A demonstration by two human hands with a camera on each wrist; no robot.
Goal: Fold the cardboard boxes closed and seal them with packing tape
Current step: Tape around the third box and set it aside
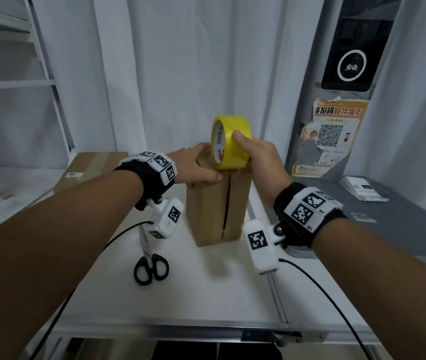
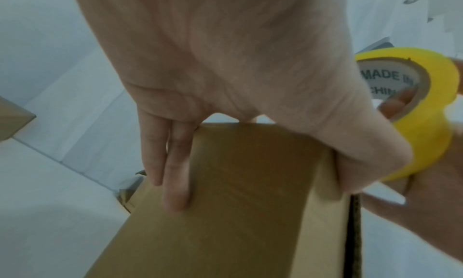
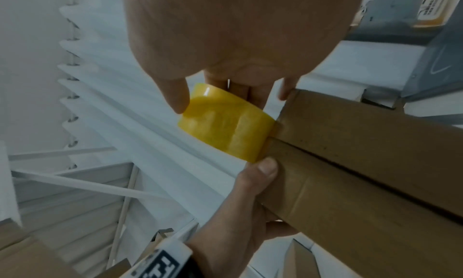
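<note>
A tall brown cardboard box (image 1: 211,211) stands upright on the white table (image 1: 206,289), its two flaps meeting in a dark seam that faces me. My left hand (image 1: 196,167) grips the box's top left edge, fingers down the far side (image 2: 175,163) and thumb (image 3: 263,169) at the seam's top. My right hand (image 1: 256,157) holds a yellow roll of packing tape (image 1: 230,141) on the box's top edge, thumb on the outside and fingers through the core (image 2: 398,102). The tape (image 3: 225,123) touches the box's upper end (image 3: 350,143).
Black-handled scissors (image 1: 150,266) lie on the table left of the box. A flat taped cardboard box (image 1: 89,167) lies at the back left. White shelving stands at left, a grey machine with an orange notice (image 1: 336,133) at right. Cables trail from both wrists.
</note>
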